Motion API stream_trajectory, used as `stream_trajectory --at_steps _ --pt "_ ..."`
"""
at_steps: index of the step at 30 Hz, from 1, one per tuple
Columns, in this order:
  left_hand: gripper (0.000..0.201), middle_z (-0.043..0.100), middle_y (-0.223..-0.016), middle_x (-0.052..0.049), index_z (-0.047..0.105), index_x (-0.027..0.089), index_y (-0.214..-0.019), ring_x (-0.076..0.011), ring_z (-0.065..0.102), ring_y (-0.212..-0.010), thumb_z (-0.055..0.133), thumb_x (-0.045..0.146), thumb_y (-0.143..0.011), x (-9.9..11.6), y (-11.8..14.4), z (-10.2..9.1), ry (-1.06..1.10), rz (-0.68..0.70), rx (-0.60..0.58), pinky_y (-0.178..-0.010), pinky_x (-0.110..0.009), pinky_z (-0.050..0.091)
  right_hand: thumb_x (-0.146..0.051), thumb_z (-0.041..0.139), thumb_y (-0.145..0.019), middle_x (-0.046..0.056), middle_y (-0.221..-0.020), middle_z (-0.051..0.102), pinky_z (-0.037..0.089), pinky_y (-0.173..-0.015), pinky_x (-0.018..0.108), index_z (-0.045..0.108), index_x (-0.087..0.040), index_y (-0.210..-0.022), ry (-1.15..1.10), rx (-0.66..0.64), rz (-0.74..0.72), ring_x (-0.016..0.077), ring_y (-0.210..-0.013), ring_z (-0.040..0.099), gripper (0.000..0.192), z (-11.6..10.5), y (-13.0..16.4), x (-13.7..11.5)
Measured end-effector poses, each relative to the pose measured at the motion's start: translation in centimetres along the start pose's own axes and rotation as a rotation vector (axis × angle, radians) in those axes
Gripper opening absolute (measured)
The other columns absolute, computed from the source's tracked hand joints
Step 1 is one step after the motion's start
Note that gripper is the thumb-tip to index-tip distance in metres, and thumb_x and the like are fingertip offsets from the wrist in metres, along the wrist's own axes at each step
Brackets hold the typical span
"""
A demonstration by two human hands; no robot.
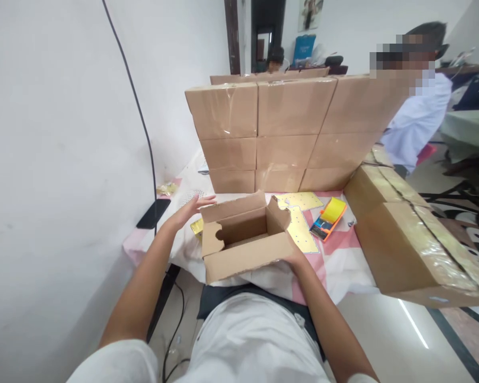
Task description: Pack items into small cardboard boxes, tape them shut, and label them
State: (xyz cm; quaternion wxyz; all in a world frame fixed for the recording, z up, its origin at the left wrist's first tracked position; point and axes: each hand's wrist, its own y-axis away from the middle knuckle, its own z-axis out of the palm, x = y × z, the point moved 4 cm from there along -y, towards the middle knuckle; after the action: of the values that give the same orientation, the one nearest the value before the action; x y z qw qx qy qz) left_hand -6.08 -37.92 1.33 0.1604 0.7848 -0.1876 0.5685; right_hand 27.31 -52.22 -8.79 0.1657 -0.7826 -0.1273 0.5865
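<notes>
An open cardboard box [245, 255] stands at the table's near edge, its flaps spread and its inside bare. My left hand [191, 209] is open beside the box's far left corner, fingers stretched toward the far flap. Whether its fingertips touch the cardboard I cannot tell. My right hand [293, 251] is against the box's near right side, its fingers hidden by the flap and wall. To the right of the box lies an orange tape dispenser [323, 226] with a yellow roll [334, 210].
Closed, taped cartons [287, 114] form a wall across the table's back. More cartons [407, 250] line the right side. Flat yellow dotted sheets [303, 234] lie on the pink-and-white cloth [343, 263]. A dark phone [154, 214] lies left, by a hanging cable [138, 101]. A person [417, 117] is beyond.
</notes>
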Motion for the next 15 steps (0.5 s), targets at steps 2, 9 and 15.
stream_trajectory --at_steps 2,9,15 --pt "0.077 0.054 -0.154 -0.016 0.071 0.021 -0.131 -0.0358 0.051 -0.142 0.053 0.079 -0.083 -2.0 2.6 -0.6 -0.074 0.076 0.102 -0.109 -0.047 0.049 -0.079 0.083 -0.059 0.021 -0.147 0.058 0.050 -0.113 0.057 0.042 -0.021 -0.156 -0.039 -0.015 -0.007 0.0436 -0.137 0.056 0.120 0.2 -0.3 -0.2" --pt "0.077 0.052 -0.153 -0.017 0.052 0.020 -0.144 -0.0290 0.066 -0.121 0.071 0.047 -0.074 -6.4 6.1 0.4 -0.220 0.081 0.389 -0.102 -0.044 0.057 -0.071 0.089 -0.057 0.020 -0.167 0.031 0.015 -0.130 0.063 0.033 -0.020 -0.161 0.011 0.021 -0.045 0.0436 -0.158 0.024 0.128 0.8 -1.1 -0.6" --pt "0.070 0.056 -0.138 -0.010 0.041 0.026 -0.135 -0.0280 0.063 -0.124 0.070 0.036 -0.072 0.0 8.5 -5.2 -0.089 0.473 0.950 -0.108 -0.045 0.052 -0.068 0.090 -0.058 0.018 -0.159 0.046 0.022 -0.130 0.060 0.043 -0.021 -0.156 0.022 -0.057 -0.057 0.0416 -0.156 0.031 0.118 1.4 -1.4 -1.7"
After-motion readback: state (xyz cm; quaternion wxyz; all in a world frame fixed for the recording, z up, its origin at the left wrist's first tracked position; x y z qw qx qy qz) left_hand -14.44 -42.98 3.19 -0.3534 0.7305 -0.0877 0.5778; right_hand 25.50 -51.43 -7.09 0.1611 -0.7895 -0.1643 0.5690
